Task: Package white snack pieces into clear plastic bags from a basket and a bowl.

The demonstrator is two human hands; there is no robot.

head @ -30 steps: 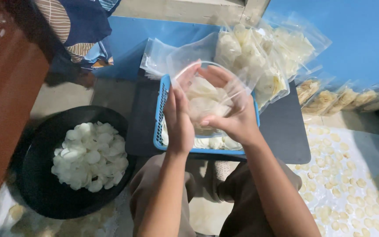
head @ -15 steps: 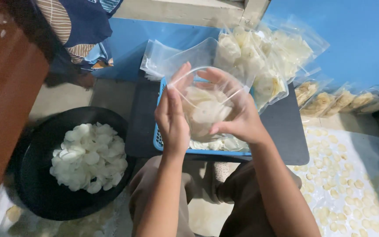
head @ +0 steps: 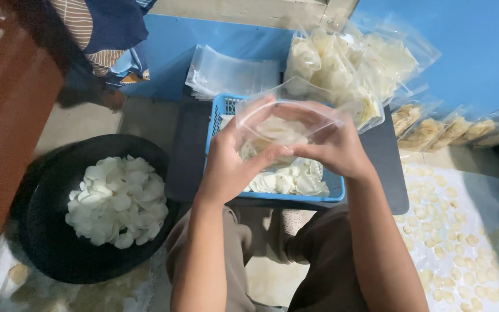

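Scene: A clear plastic bag part-filled with pale crackers is held up over a blue basket on a low dark table.
Left hand: closed on the bag's near side, thumb pressed across its front.
Right hand: closed on the bag's other side, fingers curled over the upper edge; whether the mouth is being pinched shut cannot be told, as the film is blurred.
Bag's place: between both hands, above the basket, clear of the loose crackers lying in it.
Step in hand: by appearance, the filled bag is being gathered and settled at its mouth.
Next move calls for: a steady two-sided hold with the mouth kept uppermost, judged so that nothing is spilled.
Surroundings: a black bowl of white crackers is set at left; packed bags are stacked behind the basket, with empty bags beside them.
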